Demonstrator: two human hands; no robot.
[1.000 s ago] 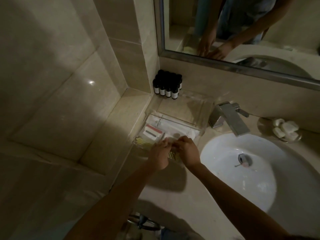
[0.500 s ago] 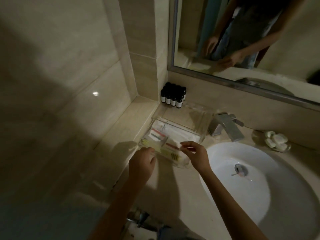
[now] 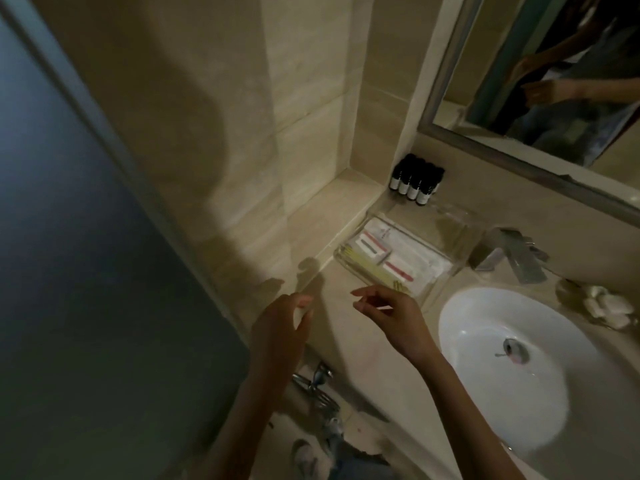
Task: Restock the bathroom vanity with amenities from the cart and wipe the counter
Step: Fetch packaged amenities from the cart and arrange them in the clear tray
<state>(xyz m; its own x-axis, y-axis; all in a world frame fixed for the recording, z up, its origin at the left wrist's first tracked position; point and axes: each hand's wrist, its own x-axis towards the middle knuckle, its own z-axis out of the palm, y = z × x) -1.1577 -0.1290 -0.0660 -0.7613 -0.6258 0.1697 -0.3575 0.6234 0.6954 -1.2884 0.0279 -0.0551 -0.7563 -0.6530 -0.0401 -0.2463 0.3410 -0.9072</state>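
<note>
Dim, beige-tiled bathroom from the head view; stone bench (image 3: 363, 344) along the mirror wall, white sink (image 3: 519, 403) set into it at right. Both hands hovering above the bench, empty — left hand (image 3: 280, 327) with fingers loosely curled, right hand (image 3: 391, 317) relaxed and half spread. Ahead and to their right, clear tray (image 3: 431, 287) of amenity packets (image 3: 398, 259), long axis slanting from far-left to near-right. Right hand nearer, fingertips just short of the tray's near edge; left hand further off, by the wall ledge. Behind the tray, in the corner, dark bottles (image 3: 414, 183) with white labels — print too small to read. Red and yellow stripes on the packets, small dark mark on the top white one, not legible. Restocking probably near done; no cloth in sight for the wipe.
</note>
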